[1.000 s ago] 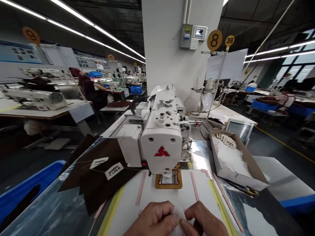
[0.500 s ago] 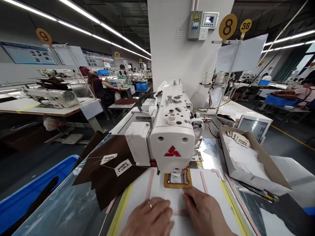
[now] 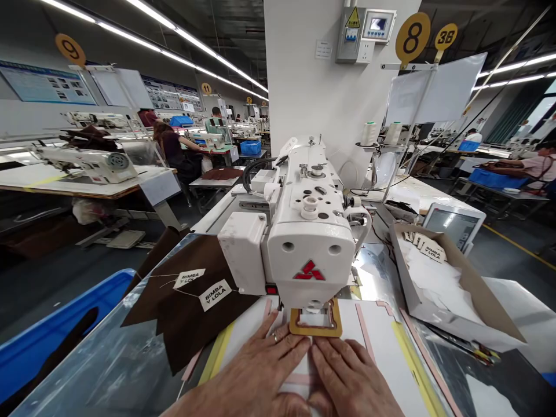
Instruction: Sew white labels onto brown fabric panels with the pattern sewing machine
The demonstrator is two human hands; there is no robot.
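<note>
My left hand (image 3: 263, 362) lies flat with fingers spread on a white sheet (image 3: 384, 353) marked with pink and yellow strips. Beside it my right hand (image 3: 347, 370) also rests flat on the sheet, fingers stretched forward. The fingertips of both reach the front edge of a gold-coloured clamp frame (image 3: 316, 332), which sits under the head of a white sewing machine (image 3: 310, 249). Any small piece beneath the fingers is hidden. To the left, dark brown fabric pieces (image 3: 178, 313) carry white printed labels (image 3: 216, 295) with loose threads.
A cardboard box (image 3: 490, 307) of labels and white pieces stands at right, with a small screen (image 3: 454, 223) behind it. Scissors-like tools (image 3: 482, 352) lie in front of the box. A blue bin (image 3: 65, 347) is at lower left. Other people sit at machines farther back.
My left hand has moved forward and flattened, its fingers reaching the clamp frame. My right hand has shifted slightly left and flattened beside it. The view has tilted and shifted slightly.
</note>
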